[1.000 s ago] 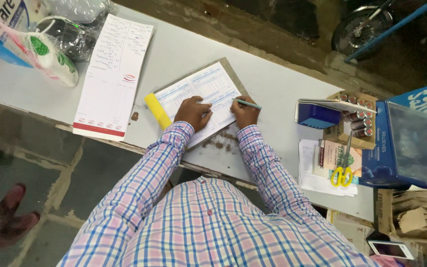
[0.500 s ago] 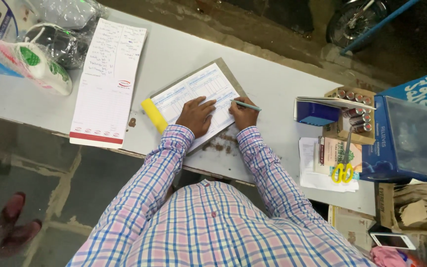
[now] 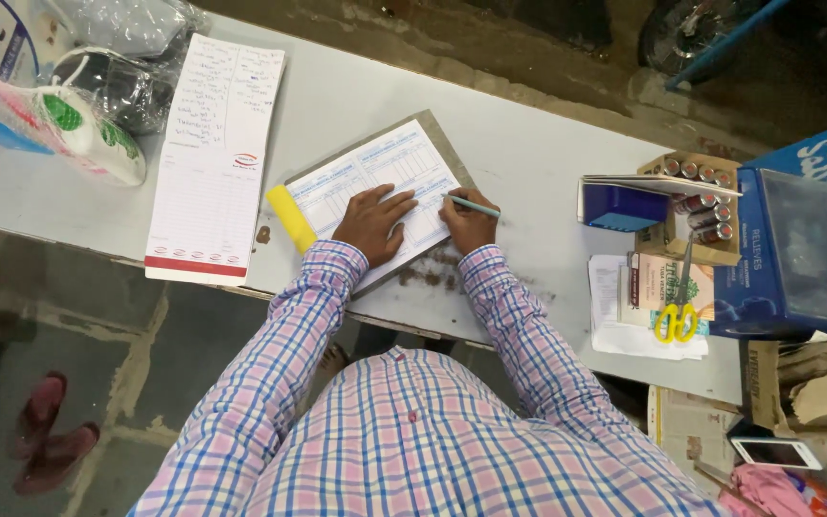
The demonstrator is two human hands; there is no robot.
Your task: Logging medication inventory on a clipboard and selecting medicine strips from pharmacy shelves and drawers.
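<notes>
Plaid shirt sleeves, pink, blue and white, fill the bottom of the shot and run up to both hands on a grey table (image 3: 547, 144). Left hand (image 3: 371, 222) lies flat, fingers spread, palm down on a printed blue-lined form pad (image 3: 375, 182), holding nothing, just pressing the page. That pad sits tilted on a brown backing board near the table's front edge, with a yellow strip (image 3: 291, 217) along its left end. Right hand (image 3: 469, 222) is closed round a light blue pen (image 3: 474, 205), tip on the right edge of the form.

Off to the right, well apart from the hands, yellow-handled scissors (image 3: 679, 308) lie on a stack of papers and booklets, next to a small blue box (image 3: 620, 207) and a cardboard tray of small metal cylinders (image 3: 699, 196). A big blue carton (image 3: 801, 244) sits past that.

Left of the pad, a long white sheet with a red band (image 3: 211, 158) and handwriting. Far left corner has plastic-wrapped bags (image 3: 98, 81). A white phone (image 3: 777, 452) lies low on the right.
</notes>
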